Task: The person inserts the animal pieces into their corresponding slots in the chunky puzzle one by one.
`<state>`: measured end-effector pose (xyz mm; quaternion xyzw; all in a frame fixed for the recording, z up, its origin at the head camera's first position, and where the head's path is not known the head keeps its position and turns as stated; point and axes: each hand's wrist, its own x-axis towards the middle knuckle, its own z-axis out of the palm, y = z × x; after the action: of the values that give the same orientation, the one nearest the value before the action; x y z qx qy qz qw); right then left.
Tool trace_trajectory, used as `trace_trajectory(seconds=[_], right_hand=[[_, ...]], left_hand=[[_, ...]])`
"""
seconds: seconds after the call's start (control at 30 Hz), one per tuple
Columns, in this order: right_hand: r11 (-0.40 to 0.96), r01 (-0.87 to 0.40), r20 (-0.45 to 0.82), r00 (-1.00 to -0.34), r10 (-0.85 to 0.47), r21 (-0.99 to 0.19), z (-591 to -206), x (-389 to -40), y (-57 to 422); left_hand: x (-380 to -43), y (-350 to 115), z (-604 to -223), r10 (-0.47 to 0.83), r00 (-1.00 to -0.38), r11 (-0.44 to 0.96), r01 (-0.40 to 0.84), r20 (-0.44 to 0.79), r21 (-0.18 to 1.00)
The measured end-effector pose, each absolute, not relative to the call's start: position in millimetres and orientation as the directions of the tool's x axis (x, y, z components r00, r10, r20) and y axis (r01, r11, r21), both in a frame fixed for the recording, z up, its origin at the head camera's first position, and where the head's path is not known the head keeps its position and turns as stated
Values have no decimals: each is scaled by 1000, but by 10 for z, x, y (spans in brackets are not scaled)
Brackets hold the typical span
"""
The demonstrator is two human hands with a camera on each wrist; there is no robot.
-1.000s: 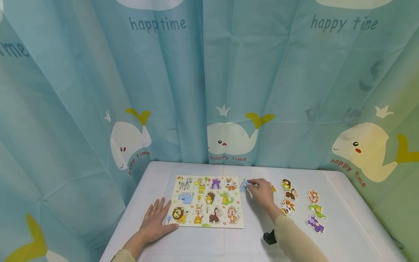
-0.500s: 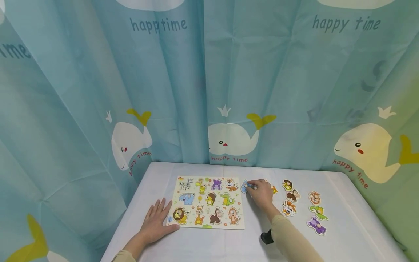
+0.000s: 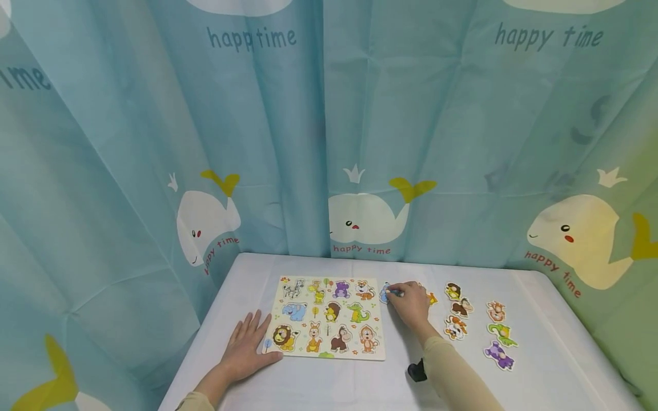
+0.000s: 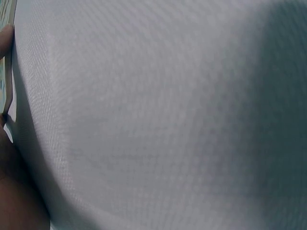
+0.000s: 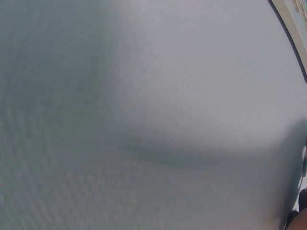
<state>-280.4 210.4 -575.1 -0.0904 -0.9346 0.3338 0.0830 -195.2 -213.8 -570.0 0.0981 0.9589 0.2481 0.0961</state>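
The animal puzzle board (image 3: 319, 346) lies flat on the white table, with animal pictures in rows. My left hand (image 3: 245, 348) rests spread at its left side, fingertips by the left edge and thumb at the near-left corner. Just right of the board, my right hand (image 3: 409, 302) pinches a blue animal puzzle piece (image 3: 384, 293), mostly covered by the fingers. An orange piece (image 3: 432, 298) shows partly behind that hand. The left wrist view catches a sliver of the board (image 4: 7, 86) and the hand's edge; in the right wrist view the board's corner (image 5: 290, 24) shows top right.
Farther right lie loose pieces: a hedgehog (image 3: 453, 291), a gorilla (image 3: 461, 307), a tiger (image 3: 456, 327), a monkey (image 3: 496, 311), a green crocodile (image 3: 502, 334) and a purple hippo (image 3: 498, 355). A black object (image 3: 417, 371) sits against the right sleeve. Blue whale-print curtains surround the table (image 3: 319, 385).
The right-hand fingers have shifted slightly on the blue piece, and more of the orange piece behind the hand shows. The left hand stays put; the head view has shifted a little.
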Motion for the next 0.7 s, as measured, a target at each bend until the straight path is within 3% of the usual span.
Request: trace_trajectory(seconds=[0.7], right_hand=[[784,91,132,-967,216,-614,-5741,-2776,2141]], left_hand=[[-1945,-2142,-5707,243,-962,854,152,-124,497]])
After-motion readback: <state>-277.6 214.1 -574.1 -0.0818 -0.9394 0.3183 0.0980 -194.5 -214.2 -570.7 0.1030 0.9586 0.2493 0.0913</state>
